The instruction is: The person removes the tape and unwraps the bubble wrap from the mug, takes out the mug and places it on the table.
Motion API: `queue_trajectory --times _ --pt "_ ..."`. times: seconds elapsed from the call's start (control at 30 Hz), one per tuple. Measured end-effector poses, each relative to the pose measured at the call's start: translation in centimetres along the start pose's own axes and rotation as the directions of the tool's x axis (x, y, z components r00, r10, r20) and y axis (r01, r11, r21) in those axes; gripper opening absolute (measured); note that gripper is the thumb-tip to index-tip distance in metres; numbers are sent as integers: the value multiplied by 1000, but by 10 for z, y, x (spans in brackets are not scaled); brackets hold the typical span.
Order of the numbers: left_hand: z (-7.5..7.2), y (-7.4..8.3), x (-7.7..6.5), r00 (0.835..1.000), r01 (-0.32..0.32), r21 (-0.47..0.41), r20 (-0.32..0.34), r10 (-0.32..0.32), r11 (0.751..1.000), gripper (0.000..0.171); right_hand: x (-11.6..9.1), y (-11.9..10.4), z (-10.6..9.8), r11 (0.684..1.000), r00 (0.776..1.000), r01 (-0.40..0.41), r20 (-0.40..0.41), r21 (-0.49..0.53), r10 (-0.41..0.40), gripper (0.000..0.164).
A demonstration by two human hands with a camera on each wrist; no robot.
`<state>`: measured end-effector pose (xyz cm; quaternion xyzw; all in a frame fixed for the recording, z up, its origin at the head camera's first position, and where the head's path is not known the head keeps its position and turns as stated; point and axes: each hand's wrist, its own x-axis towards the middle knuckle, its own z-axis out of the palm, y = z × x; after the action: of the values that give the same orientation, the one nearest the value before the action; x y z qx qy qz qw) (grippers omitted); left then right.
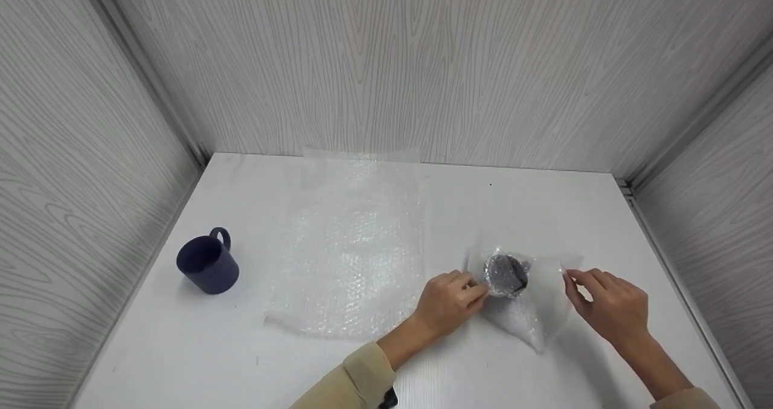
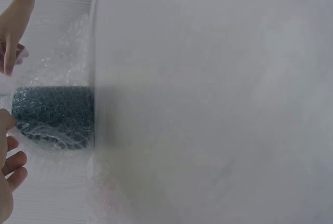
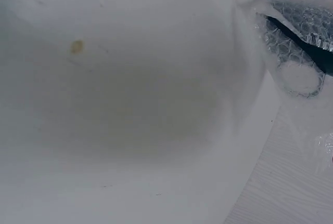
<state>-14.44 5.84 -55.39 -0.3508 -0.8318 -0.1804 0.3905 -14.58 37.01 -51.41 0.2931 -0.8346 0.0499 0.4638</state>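
A dark mug in bubble wrap [image 1: 506,275] sits on the right side of the table, its round end facing up. Dark blue-green shows through the bubbles in the left wrist view, and a looped handle [image 3: 307,95] in the right wrist view. My left hand [image 1: 450,303] holds the wrapped mug at its left side with curled fingers. On the other side, my right hand [image 1: 613,306] pinches a loose edge of the bubble wrap [image 1: 546,288] between thumb and fingers, pulled out from the mug.
A bare dark blue mug [image 1: 208,265] stands at the left, handle toward the back. Between it and my hands a sheet of bubble wrap [image 1: 356,246] lies flat. Pale wood-grain panels [image 1: 386,64] rise behind and on both sides.
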Motion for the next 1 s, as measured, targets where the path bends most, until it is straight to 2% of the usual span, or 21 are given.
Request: queue_trajectory --times 0.5,1.0 --pt "0 0 0 1000 4 -16 2 -4 1000 2 -24 19 1 998 998 -44 37 -47 46 34" --pt "0 -1 0 1000 -1 -5 5 1 1000 6 -46 34 3 990 987 -138 82 -36 141 42"
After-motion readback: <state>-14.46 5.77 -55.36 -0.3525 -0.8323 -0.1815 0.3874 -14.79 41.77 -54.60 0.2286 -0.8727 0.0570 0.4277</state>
